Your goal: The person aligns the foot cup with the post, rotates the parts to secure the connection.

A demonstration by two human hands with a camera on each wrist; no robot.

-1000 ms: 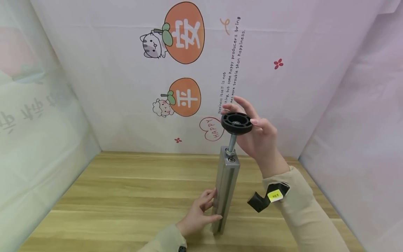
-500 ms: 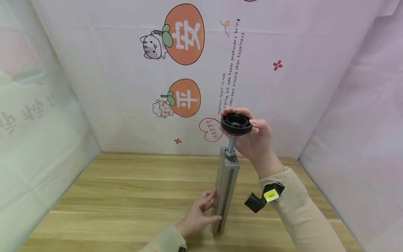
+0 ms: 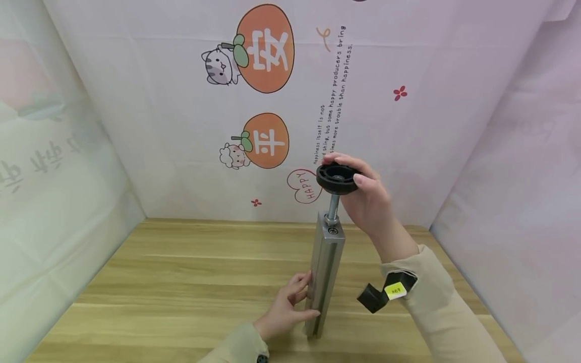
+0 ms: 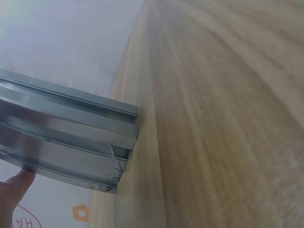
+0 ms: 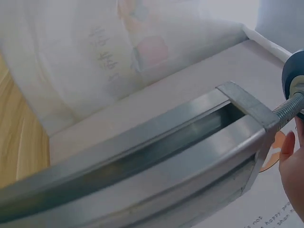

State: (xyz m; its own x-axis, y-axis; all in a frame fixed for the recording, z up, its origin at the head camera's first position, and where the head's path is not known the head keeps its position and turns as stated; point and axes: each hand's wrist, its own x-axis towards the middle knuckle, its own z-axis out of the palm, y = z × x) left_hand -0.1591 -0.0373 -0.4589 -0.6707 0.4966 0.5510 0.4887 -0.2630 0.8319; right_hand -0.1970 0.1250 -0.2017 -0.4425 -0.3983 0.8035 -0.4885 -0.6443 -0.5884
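Observation:
An aluminium profile [image 3: 325, 272] stands upright on the wooden table, slotted along its sides, with a plate capping its upper end. From that plate rises a threaded stem [image 5: 289, 110] with a nut at its base, topped by a black round levelling foot [image 3: 336, 186]. My right hand [image 3: 373, 201] grips the foot's rim, thumb on the near side and fingers round the far side. Low on the profile, my left hand [image 3: 285, 308] holds it between thumb and fingers. In the left wrist view the profile's lower end [image 4: 95, 164] meets the tabletop, and one finger touches its side.
Wood-grain tabletop [image 3: 181, 282] spreads around the profile. Behind it hangs a white printed cloth [image 3: 172, 126], and pale cloth walls [image 3: 508, 201] enclose both sides. A black wrist camera mount [image 3: 374, 297] sticks out from the right sleeve.
The right hand's fingers, raised off the rim a second ago, have closed onto the foot and turned slightly around it. The left hand and the profile stay in place.

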